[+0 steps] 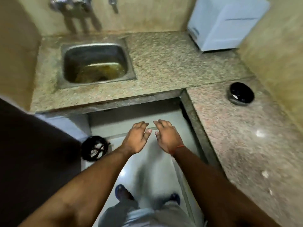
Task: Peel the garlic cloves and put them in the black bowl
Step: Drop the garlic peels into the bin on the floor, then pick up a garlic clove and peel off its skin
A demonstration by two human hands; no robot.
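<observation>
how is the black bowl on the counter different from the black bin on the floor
The black bowl sits on the granite counter at the right, far from both hands; the black bin stands on the floor, close beside the left forearm. The bowl holds one small pale bit; the bin holds a heap of pale scraps. The bowl's outer wall looks metallic, the bin's looks black. Both are round, dark inside and open-topped.

Both forearms are bare, with no sleeves showing. A thin red-orange thread [177, 147] circles the wrist just behind the right hand [165, 136]; the left hand [136, 138] wears nothing. Below the hands, pale grey trousers [144, 215] and blue slippers [120, 191] show, blurred.
</observation>
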